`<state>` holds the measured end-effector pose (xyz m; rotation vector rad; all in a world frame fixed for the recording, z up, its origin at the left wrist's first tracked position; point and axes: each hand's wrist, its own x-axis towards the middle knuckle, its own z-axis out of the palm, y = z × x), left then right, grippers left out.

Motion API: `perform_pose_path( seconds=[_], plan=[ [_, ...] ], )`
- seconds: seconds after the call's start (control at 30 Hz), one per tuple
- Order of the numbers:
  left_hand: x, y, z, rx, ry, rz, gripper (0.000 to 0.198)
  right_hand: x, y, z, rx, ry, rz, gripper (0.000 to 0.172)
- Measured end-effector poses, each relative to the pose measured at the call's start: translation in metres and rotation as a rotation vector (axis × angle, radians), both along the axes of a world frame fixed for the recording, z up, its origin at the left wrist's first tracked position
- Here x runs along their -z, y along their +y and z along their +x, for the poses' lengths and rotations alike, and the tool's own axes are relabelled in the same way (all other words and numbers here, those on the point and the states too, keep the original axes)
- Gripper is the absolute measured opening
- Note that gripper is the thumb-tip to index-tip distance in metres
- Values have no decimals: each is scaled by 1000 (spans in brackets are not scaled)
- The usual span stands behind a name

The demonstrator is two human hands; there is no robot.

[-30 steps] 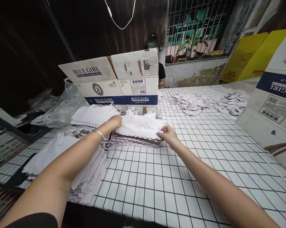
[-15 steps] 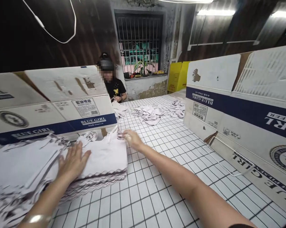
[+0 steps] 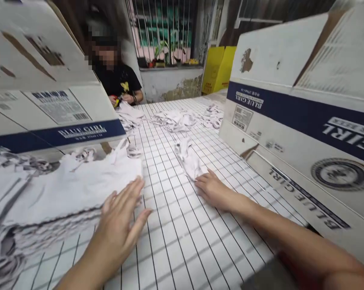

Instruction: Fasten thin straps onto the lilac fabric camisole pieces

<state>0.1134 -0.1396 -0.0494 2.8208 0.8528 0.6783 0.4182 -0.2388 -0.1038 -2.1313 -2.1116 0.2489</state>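
White cloth [image 3: 188,160] on gridded table [image 3: 176,229], window [image 3: 164,34] (barred)

Single garment [image 3: 188,160]: white fabric, crumpled into a narrow, slanting strip on the gridded worktop [image 3: 172,237]; cut not readable. Garment stack [image 3: 79,183]: white pieces laid flat in layers, wavy dark-lined hems along near side, straps bunched loosely at far side. Stack lies left of single garment, bare worktop between. Hem layers blurred.
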Motion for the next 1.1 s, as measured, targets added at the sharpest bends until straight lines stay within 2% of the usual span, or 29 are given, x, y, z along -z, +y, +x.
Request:
perform_pose_path(
  seconds=[0.07, 0.13, 0.2, 0.27, 0.33, 0.43, 0.53, 0.6, 0.67, 0.73, 0.83, 0.9, 0.97, 1.03, 1.1],
  plan=[
    [18, -26, 2, 128, 66, -115, 54, -4, -72, -24, -5, 52, 6, 26],
    [31, -45, 8, 217, 101, -256, 46, -12, -130, -41, 29, 126, -5, 22],
    [37, -52, 19, 259, 103, -387, 39, -21, -170, -52, 75, 223, -31, 16],
    [38, -51, 41, 250, 79, -468, 31, -27, -191, -56, 197, 335, -4, 14],
    [35, -45, 75, 222, 29, -484, 24, -27, -191, -57, 385, 408, 113, 16],
    [31, -37, 144, 149, -30, -454, 24, -16, -164, -54, 619, 366, 281, 22],
    [32, -29, 206, -88, 65, -446, 43, -2, -131, -42, 753, 257, 217, 32],
    [33, -19, 230, -184, 160, -535, 43, 3, -123, -27, 781, 267, 124, 26],
    [32, -6, 238, -187, 189, -615, 29, 4, -127, -7, 794, 333, 85, 17],
    [28, 6, 235, -155, 136, -636, 18, 2, -135, 11, 848, 363, 127, 16],
    [17, 13, 225, -115, 18, -638, 22, -2, -131, 21, 871, 350, 136, 25],
    [9, 10, 220, -83, -30, -633, 22, -3, -116, 15, 785, 336, 34, 38],
    [2, 8, 213, -57, -62, -613, 21, -3, -100, 2, 714, 292, 9, 41],
    [-3, 11, 203, -67, -100, -588, 24, -4, -91, -12, 667, 273, 148, 36],
    [-6, 20, 191, -103, -110, -586, 28, -5, -91, -28, 512, 327, 234, 35]
  ],
)
